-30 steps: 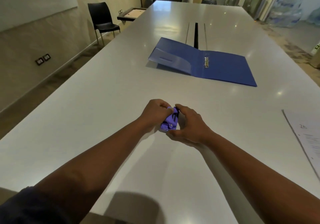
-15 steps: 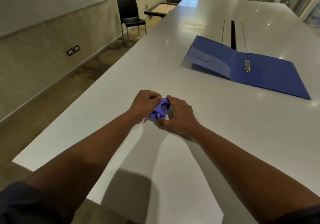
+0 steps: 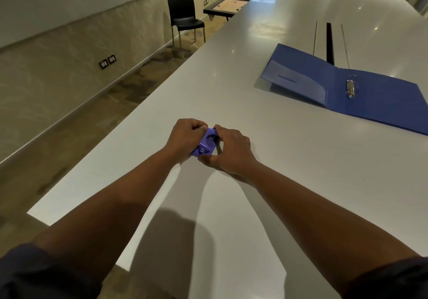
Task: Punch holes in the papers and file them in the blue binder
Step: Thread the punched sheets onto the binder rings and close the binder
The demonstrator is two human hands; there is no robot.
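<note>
Both hands grasp a small purple hole punch [image 3: 205,143] between them just above the white table [image 3: 289,159]: the left hand [image 3: 186,136] has its fingers curled over the punch's left side, and the right hand [image 3: 231,151] closes on its right side, with the fingertips at the top edge and the thumb at the near lower corner. Whether the punch rests on the tabletop or is lifted slightly off it cannot be told. By size, the table comes first, a long pale surface that runs from the near corner at lower left far into the room, with a dark cable slot [image 3: 329,41] set along its middle. Next, the two bare forearms reach in from the bottom corners and meet at the punch, each ending in a dark sleeve [image 3: 34,273] at the frame edge, and they cast soft shadows on the tabletop. Next, the blue binder [image 3: 375,99] lies open and flat on the table, well apart from the hands, up and to the right; its left cover bears a clear inner pocket and is raised a little at its far edge, and its metal ring mechanism [image 3: 350,89] sits on the spine. Beyond the table's left edge, a black chair [image 3: 184,13] stands on the patterned floor beside a low framed game board [image 3: 225,5]. Smallest, a pair of wall sockets [image 3: 107,61] is set low in the left wall.
</note>
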